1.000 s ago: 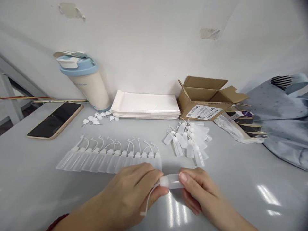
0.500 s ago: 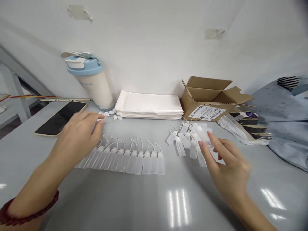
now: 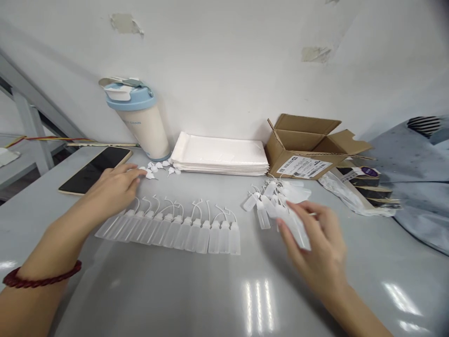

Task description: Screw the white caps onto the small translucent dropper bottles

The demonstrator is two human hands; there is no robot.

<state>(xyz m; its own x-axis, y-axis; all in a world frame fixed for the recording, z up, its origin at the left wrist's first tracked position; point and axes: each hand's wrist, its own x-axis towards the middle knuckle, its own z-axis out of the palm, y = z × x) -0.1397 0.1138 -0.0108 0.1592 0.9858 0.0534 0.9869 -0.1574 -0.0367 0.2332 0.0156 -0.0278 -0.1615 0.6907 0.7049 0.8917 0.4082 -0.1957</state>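
My right hand (image 3: 319,238) is closed on a small translucent squeeze bottle (image 3: 299,230), thumb on one side and fingers on the other, at the near side of a loose pile of such bottles (image 3: 264,216). My left hand (image 3: 114,187) has its fingers stretched out at the edge of a cluster of small white pointed tips (image 3: 159,165); the index fingertip meets the nearest tips. Thumb and index are slightly apart. Between the hands lies a neat row of translucent bottles (image 3: 182,234), their thin white cap straps pointing away from me.
Behind the row lies a stack of white padded envelopes (image 3: 220,152). A blue-lidded tumbler (image 3: 142,126) and a phone (image 3: 94,171) are at the left. An open cardboard box (image 3: 301,150) and packaged items (image 3: 368,185) stand at the right, near a person's light-blue clothing (image 3: 417,173).
My right hand has moved left and nearer to me, now with a bottle in its grip. The left hand has shifted slightly left, uncovering more of the row's left end.
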